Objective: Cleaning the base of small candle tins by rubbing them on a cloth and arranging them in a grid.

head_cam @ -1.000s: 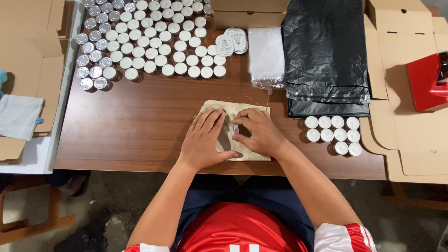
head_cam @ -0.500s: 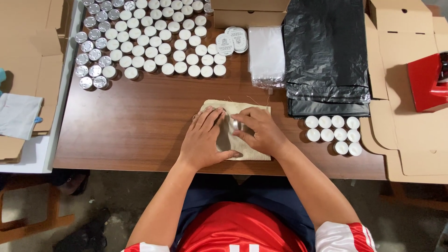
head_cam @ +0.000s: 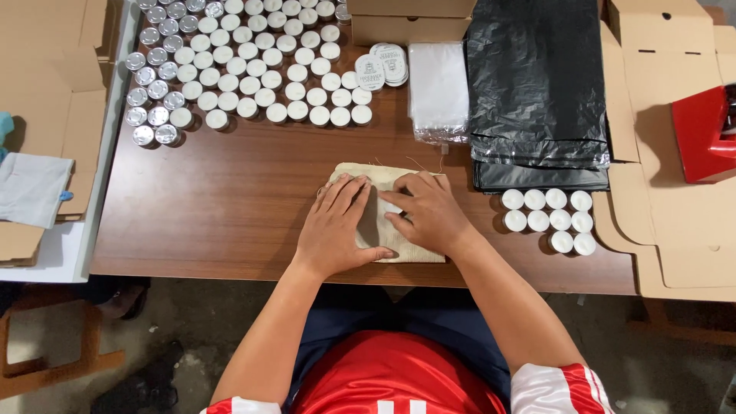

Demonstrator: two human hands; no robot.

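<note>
I watch both hands pressing flat on a small beige cloth pouch (head_cam: 383, 222) near the front edge of the brown wooden table (head_cam: 230, 199). The left hand (head_cam: 337, 226) lies open on it, fingers spread; the right hand (head_cam: 429, 211) rests beside it, fingertips down, grasping nothing. Rows of small round white candles (head_cam: 261, 77) fill the far side.

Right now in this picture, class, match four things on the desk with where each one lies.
Things:
1. cloth pouch
2. black plastic bags
3. large batch of tealights
4. small cluster of tealights

Places:
A. far left of the desk
B. under both hands
C. near right edge of the desk
D. far right, beside the clear bags

Pairs: 1-B, 2-D, 3-A, 4-C
</note>
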